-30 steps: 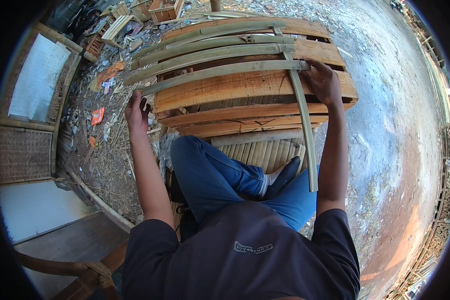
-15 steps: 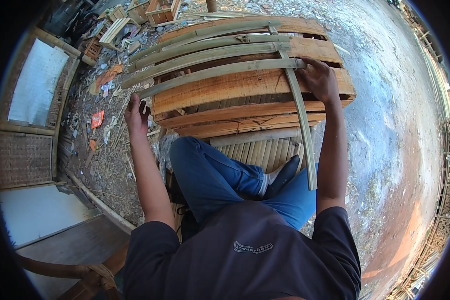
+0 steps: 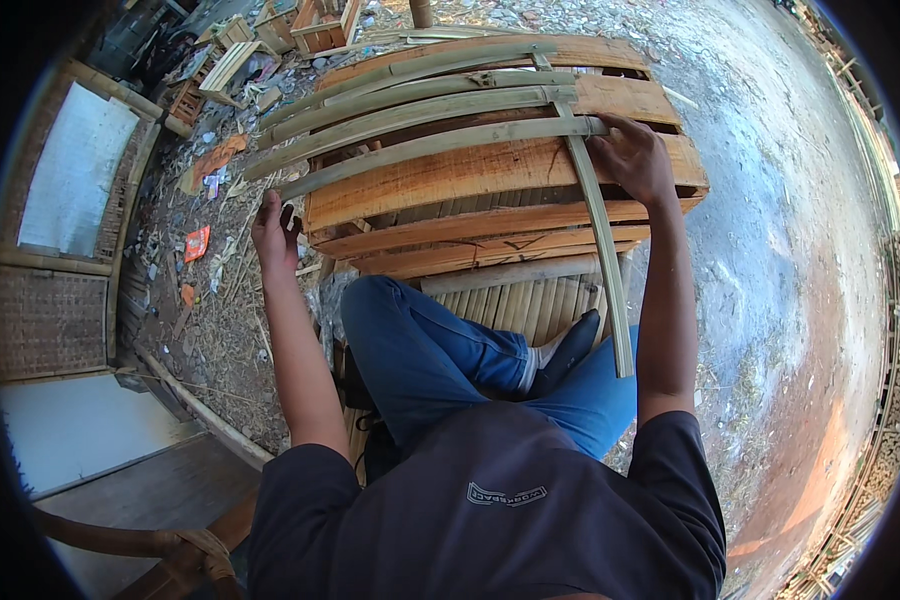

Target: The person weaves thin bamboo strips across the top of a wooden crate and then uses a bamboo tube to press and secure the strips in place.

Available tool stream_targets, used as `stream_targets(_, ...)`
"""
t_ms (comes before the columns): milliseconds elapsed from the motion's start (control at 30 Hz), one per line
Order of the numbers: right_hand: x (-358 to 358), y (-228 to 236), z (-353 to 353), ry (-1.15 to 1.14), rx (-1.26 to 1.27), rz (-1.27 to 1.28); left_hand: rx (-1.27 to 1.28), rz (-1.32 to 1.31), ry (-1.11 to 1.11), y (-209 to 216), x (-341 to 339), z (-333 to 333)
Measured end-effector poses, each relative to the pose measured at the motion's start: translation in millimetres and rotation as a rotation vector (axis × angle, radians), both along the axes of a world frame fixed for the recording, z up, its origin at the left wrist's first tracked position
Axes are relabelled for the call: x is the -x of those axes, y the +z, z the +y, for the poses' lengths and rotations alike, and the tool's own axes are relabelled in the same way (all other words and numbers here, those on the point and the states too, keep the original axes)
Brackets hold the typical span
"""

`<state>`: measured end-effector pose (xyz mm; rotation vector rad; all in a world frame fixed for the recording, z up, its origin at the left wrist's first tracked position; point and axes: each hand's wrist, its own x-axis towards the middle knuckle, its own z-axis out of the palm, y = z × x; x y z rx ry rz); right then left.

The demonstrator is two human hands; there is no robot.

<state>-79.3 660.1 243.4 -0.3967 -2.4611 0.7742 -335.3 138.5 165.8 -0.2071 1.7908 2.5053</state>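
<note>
Several pale green bamboo slats (image 3: 425,103) lie side by side across an orange-brown wooden crate (image 3: 500,167). My right hand (image 3: 635,158) pinches the right end of the nearest bamboo slat (image 3: 440,145), its fingers curled round the tip. By that slat's far left end is my left hand (image 3: 275,235), fingers apart and slightly bent; a fingertip comes close to the end, and I cannot tell whether it touches. A narrower bamboo strip (image 3: 600,235) runs crosswise under the slats' right ends and reaches down toward my right thigh.
Below the crate is a bamboo-slat platform (image 3: 530,305), with my crossed legs (image 3: 420,335) in front. Small wooden crates (image 3: 325,25) stand at the far left among scattered litter. A woven panel wall (image 3: 50,315) rises at left; a bamboo post (image 3: 421,13) stands beyond the crate.
</note>
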Motion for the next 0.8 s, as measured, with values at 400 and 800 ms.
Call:
stream_targets(400,-18,27,-36,-0.188,-0.46,-0.29,0.045,-0.013,-0.039,5,-1,3)
stream_targets(800,-100,56,-128,-0.066,0.388,-0.386,0.067,-0.017,-0.051,7,8,-5)
